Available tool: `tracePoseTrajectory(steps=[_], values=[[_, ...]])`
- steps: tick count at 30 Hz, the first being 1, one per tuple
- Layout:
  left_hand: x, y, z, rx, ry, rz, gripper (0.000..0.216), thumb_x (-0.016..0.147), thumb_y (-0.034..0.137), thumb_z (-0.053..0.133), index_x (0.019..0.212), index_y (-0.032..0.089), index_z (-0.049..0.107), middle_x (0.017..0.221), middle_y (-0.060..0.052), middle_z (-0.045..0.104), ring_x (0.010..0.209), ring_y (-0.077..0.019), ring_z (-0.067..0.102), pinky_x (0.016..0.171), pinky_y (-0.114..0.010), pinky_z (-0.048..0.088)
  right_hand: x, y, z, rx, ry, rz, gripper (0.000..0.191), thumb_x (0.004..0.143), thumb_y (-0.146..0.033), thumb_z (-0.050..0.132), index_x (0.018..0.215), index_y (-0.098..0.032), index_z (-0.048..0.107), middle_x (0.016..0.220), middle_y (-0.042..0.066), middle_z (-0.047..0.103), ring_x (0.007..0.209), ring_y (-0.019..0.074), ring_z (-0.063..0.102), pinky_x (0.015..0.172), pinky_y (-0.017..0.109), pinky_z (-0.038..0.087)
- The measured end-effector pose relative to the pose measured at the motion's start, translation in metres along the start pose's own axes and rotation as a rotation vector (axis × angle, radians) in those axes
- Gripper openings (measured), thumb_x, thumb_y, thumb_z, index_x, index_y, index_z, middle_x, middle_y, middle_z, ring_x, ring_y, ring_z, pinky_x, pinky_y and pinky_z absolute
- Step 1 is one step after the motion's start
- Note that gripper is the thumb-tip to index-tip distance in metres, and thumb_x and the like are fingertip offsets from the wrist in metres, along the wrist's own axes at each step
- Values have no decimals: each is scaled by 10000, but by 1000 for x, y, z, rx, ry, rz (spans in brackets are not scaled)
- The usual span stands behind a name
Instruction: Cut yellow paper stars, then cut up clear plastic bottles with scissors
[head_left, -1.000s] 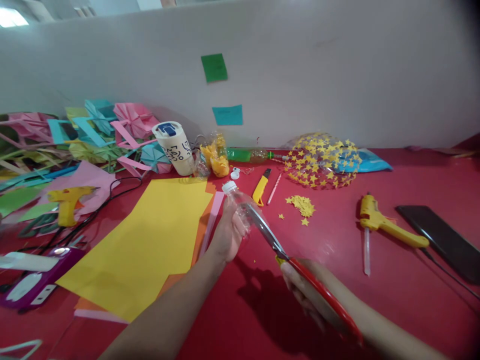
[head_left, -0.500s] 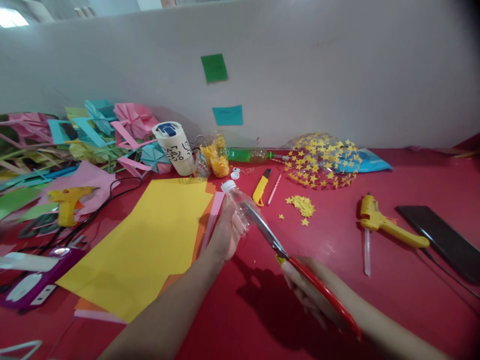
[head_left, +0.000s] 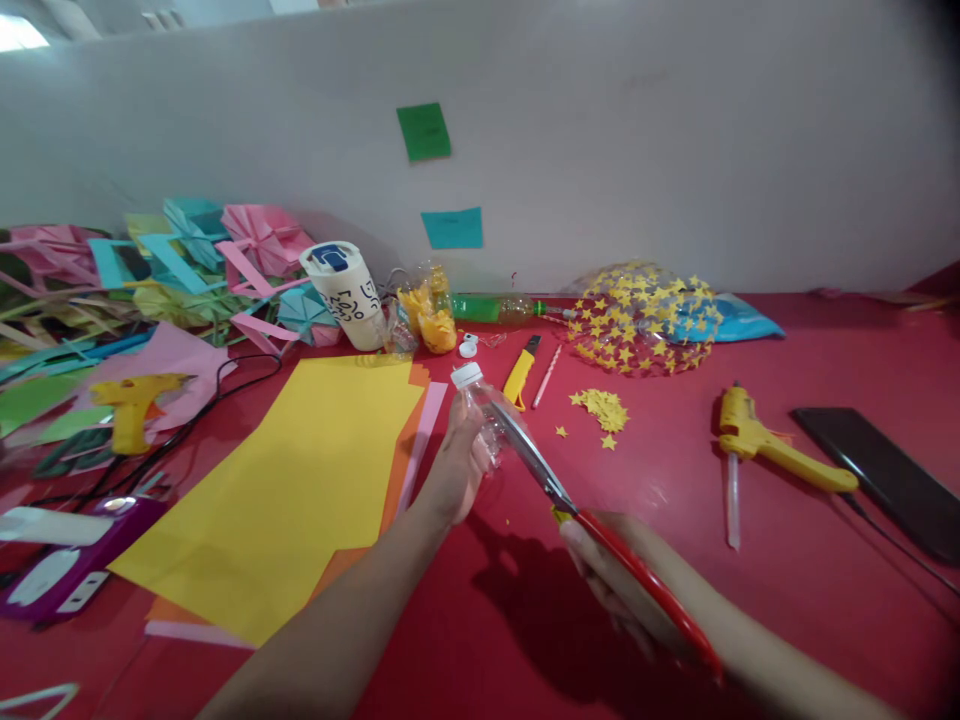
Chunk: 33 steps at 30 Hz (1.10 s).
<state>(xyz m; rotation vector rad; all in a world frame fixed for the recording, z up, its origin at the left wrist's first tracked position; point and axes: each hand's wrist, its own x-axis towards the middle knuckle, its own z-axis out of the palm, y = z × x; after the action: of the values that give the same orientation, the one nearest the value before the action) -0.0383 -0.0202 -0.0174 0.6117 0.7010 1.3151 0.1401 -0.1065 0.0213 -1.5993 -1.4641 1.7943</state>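
clear bottle (head_left: 489, 440) up over the red table (head_left: 660, 470), right of the yellow paper (head_left: 277, 480): our left hand (head_left: 457, 465) wraps it, our right hand (head_left: 604, 580) clasps scissors (head_left: 561, 498), blades against it; we're apparently cutting, and the next snip calls for steadiness.

Shiny metal is seen in the scissors (head_left: 556, 493), glossy red plastic at their handle (head_left: 651, 581); clear, shiny plastic in the bottle (head_left: 484, 420); matt paper in the yellow sheet (head_left: 277, 480). A faint sheen is borne by the table (head_left: 660, 530).
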Motion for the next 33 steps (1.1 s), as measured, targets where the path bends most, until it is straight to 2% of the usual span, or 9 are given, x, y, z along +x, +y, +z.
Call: tracePoseTrajectory(steps=[7, 13, 18, 29, 33], values=[[0, 1, -2, 44, -2, 13, 481, 819, 450, 684, 1253, 292, 551, 1226, -43, 678, 1348, -238, 479, 1135, -397, 340, 1, -2, -2, 63, -16, 4, 638, 756, -852, 456, 651, -227, 377, 437, -114, 331, 334, 37, 301, 333, 161, 264], [-5, -3, 3, 81, -94, -13, 420, 785, 464, 720, 1125, 254, 587, 1246, -52, 655, 1322, -262, 494, 1124, -450, 343, 1, 3, -3, 106, -24, -9, 650, 753, -870, 421, 692, -224, 413, 416, -111, 370, 307, 45, 335, 323, 159, 301], [-7, -4, 5, 78, -65, -20, 396, 778, 453, 729, 1098, 262, 595, 1226, -51, 660, 1327, -260, 485, 1116, -444, 353, 1, 3, -2, 95, -11, -21, 606, 810, -807, 430, 652, -223, 398, 392, -110, 370, 287, 43, 353, 320, 157, 294], [-7, 1, 8, 46, -65, -17, 360, 748, 400, 766, 1034, 235, 621, 1112, -55, 695, 1262, -247, 547, 1102, -409, 376, 1, -4, -3, 8, 18, 40, 620, 784, -825, 442, 627, -231, 362, 365, -113, 360, 255, 41, 366, 269, 140, 277], [-7, 1, 7, 61, -71, -6, 397, 765, 403, 755, 1100, 243, 617, 1109, -56, 698, 1215, -249, 583, 1065, -414, 409, 3, -5, -4, 23, 4, 47, 611, 782, -822, 437, 645, -230, 381, 367, -112, 375, 252, 50, 368, 258, 139, 275]])
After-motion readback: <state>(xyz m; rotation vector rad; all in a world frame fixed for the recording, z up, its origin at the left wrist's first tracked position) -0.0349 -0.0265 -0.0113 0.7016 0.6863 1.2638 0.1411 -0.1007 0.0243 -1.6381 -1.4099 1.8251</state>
